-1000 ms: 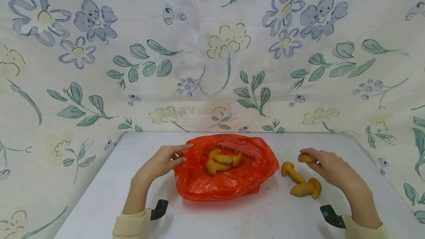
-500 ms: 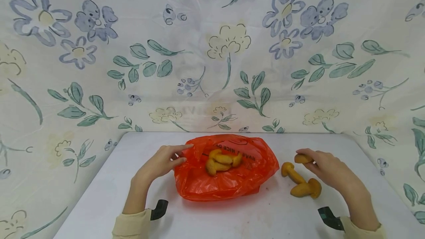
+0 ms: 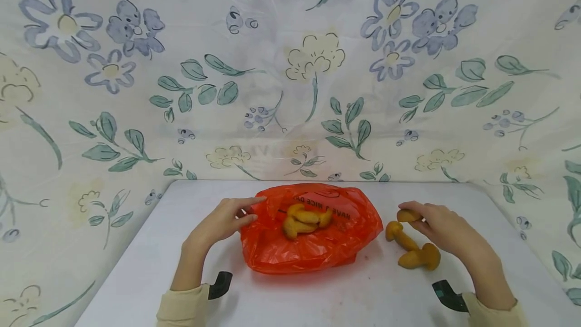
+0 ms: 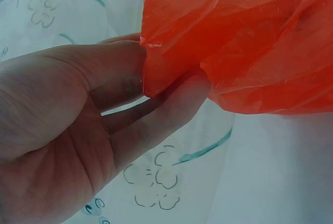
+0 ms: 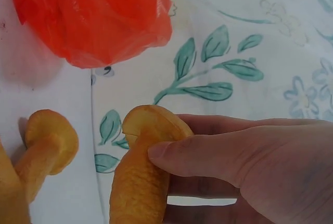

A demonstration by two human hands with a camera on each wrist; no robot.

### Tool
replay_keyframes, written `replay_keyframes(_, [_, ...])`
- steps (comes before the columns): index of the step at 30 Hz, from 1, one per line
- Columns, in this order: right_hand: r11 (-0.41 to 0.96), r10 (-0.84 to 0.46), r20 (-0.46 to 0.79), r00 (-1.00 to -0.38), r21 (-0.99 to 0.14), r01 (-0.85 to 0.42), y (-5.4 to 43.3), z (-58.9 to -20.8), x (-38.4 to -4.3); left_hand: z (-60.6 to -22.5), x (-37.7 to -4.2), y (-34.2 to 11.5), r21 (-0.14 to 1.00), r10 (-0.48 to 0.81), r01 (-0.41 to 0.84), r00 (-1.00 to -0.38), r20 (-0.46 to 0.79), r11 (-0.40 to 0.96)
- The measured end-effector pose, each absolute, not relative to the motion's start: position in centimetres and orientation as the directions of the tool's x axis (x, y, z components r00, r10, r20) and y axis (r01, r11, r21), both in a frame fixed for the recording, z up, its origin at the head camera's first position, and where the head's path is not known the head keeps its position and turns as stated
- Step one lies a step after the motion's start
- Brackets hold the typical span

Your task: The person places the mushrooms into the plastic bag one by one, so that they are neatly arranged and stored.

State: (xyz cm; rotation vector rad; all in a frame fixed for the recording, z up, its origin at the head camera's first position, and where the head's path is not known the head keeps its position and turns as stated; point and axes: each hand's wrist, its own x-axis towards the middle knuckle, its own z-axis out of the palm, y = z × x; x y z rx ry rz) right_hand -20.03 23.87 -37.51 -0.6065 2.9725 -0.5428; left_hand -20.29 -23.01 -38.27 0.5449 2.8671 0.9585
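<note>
Red bag [image 3: 299, 261] is pinched at its edge by the left hand [image 3: 224, 221]; bagged mushrooms [image 3: 301, 228], right of that grip. Loose mushrooms [image 3: 422, 257] are seen just below the right hand [image 3: 438, 223], by which a held mushroom [image 5: 138, 187] is clamped, grip only stem-wide.

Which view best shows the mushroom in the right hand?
The right wrist view: the mushroom appears large, cap and stem visible, though cropped below. The head view shows it small, partly hidden by the right hand; the left wrist view doesn't show it.
</note>
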Motion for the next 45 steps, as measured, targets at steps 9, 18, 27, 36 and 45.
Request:
replay_keyframes(9, [0.841, -0.446, 0.066, -0.893, -0.31, -0.443, 22.7, -35.2, -20.6, -38.3, -20.2, -23.1, 0.607, 0.349, 0.299, -0.937, 0.038, 0.737])
replay_keyframes(18, [0.802, -0.516, 0.079, -0.853, -0.305, -0.513, 21.0, -33.0, -21.9, -38.1, -20.3, -23.1, 0.602, 0.348, 0.296, -0.937, 0.033, 0.741])
replay_keyframes(27, [0.783, -0.541, 0.022, -0.841, -0.351, -0.513, 18.7, -31.6, -23.0, -38.0, -20.3, -23.1, 0.596, 0.334, 0.281, -0.942, 0.023, 0.752])
replay_keyframes(36, [0.761, -0.585, 0.001, -0.811, -0.346, -0.549, 16.0, -30.7, -23.6, -38.1, -20.3, -23.1, 0.599, 0.347, 0.297, -0.937, 0.034, 0.743])
replay_keyframes(45, [0.751, -0.609, -0.048, -0.791, -0.355, -0.557, 13.4, -30.9, -24.1, -38.1, -20.4, -23.1, 0.599, 0.351, 0.302, -0.936, 0.036, 0.742])
